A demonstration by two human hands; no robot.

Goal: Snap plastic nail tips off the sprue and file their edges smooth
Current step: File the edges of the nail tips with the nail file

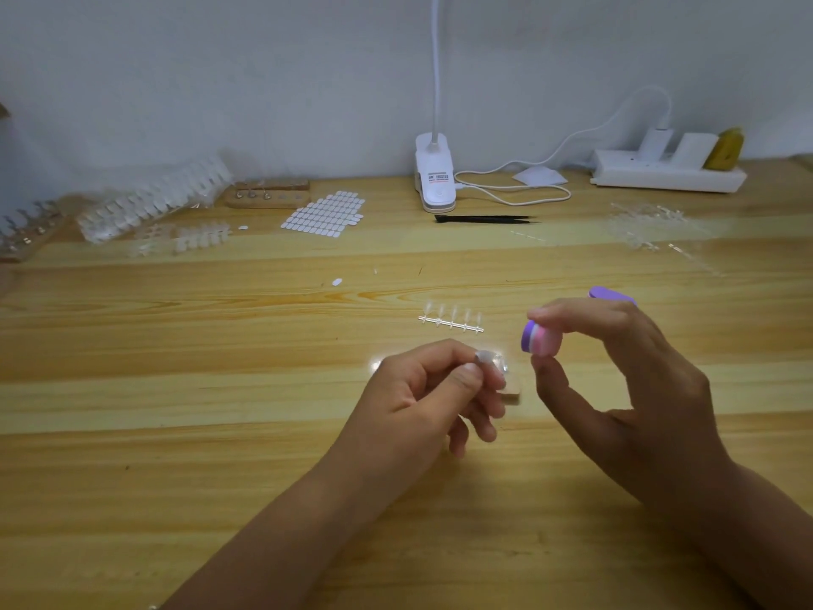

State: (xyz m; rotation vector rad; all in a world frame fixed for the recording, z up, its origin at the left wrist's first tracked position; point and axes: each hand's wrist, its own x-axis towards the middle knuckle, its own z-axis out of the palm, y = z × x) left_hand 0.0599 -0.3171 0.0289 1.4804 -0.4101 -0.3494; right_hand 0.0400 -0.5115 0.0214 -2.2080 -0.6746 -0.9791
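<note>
In left hand [422, 389]: clear, glossy nail tip [487, 357]

left hand [424, 389]: fingers curled, thumb-forefinger pinch | right hand [638, 372]: thumb and forefinger pinching

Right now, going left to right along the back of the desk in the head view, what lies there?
Stacked clear plastic nail-tip sprues → white sheet of oval adhesive tabs → white clip-on lamp base → white power strip.
</note>
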